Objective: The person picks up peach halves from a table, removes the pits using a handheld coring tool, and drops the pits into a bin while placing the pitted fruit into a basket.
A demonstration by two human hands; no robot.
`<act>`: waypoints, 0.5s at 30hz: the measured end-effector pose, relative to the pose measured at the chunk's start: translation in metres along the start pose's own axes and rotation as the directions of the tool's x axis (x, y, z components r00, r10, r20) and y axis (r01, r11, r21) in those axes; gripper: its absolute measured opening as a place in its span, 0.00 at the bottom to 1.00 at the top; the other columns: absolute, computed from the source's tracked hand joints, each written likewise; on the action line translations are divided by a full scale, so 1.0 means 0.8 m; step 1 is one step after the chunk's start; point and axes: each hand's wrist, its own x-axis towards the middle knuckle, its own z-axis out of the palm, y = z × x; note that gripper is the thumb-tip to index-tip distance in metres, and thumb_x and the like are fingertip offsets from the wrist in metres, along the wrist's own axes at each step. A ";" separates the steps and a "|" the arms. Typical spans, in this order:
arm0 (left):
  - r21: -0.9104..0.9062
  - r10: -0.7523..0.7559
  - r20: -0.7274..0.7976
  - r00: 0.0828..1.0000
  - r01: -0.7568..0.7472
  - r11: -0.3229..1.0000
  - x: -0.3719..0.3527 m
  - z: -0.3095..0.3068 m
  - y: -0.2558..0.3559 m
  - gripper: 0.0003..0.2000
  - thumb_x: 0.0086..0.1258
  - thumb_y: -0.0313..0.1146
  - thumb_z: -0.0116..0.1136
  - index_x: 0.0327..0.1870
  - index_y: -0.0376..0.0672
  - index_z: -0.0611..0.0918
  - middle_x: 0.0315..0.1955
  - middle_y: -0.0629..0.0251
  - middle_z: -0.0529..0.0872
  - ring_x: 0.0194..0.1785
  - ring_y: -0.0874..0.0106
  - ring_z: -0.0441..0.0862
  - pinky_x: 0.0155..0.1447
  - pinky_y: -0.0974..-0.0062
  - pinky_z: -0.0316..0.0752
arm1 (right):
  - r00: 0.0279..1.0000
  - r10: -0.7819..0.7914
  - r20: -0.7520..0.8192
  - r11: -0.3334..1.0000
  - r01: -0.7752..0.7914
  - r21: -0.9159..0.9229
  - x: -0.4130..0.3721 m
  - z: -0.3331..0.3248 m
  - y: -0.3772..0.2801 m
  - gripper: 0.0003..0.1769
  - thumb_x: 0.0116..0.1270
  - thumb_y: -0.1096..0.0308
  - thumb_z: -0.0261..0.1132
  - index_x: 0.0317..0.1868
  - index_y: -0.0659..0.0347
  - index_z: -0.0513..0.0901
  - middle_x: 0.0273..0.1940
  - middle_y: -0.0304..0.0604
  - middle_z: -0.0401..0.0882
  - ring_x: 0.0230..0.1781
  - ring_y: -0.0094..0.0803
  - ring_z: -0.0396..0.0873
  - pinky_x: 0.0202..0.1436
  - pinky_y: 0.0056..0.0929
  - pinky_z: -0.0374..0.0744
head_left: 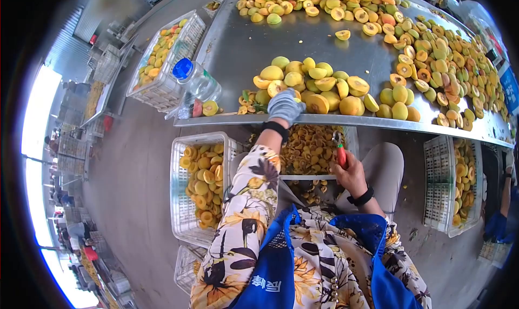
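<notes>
My left hand [286, 107], in a grey glove, reaches over the table's front edge into a pile of yellow peaches [327, 84], some whole and some halved. Its fingers are curled down among the fruit; what they grip is hidden. In my right hand [350, 174], bare and closed, is a pitting tool [340, 149] with a red handle and a small metal loop at its tip. That hand is below the table edge, above a crate of brownish-orange fruit scraps [311, 149] between my knees.
A metal table [303, 41] bears more peach halves [443, 60] at the back and right. On its left corner stands a clear bottle [203, 83] with a blue cap. White crates of fruit flank my legs, left [178, 201] and right [438, 195]; another crate [157, 92] stands beyond the table's left side.
</notes>
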 end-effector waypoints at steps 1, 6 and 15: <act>-0.139 0.039 -0.149 0.988 -0.060 0.989 -0.003 -0.001 -0.011 0.24 0.51 0.46 0.65 0.45 0.41 0.77 0.37 0.53 0.82 0.45 0.58 0.80 0.48 0.63 0.74 | 1.000 -0.005 -0.002 0.997 0.005 -0.081 0.003 -0.003 -0.014 0.15 0.59 0.71 0.63 0.46 0.67 0.73 0.24 0.37 0.75 0.15 0.20 0.72 0.17 0.19 0.71; -0.648 0.315 -0.413 0.854 -0.519 0.558 -0.085 -0.009 -0.001 0.29 0.51 0.28 0.67 0.57 0.39 0.70 0.51 0.57 0.77 0.53 0.64 0.76 0.58 0.73 0.71 | 0.990 0.118 0.077 0.881 -0.140 0.451 0.033 -0.016 -0.077 0.19 0.61 0.65 0.63 0.48 0.67 0.70 0.24 0.41 0.76 0.13 0.21 0.70 0.16 0.17 0.68; -0.588 0.433 -0.420 0.798 -0.603 0.540 -0.176 -0.006 0.025 0.33 0.57 0.28 0.64 0.63 0.40 0.62 0.59 0.60 0.69 0.60 0.68 0.70 0.63 0.71 0.66 | 0.973 0.089 0.215 0.677 -0.217 0.704 0.027 0.014 -0.094 0.23 0.62 0.66 0.64 0.55 0.64 0.67 0.24 0.36 0.70 0.12 0.18 0.63 0.13 0.16 0.63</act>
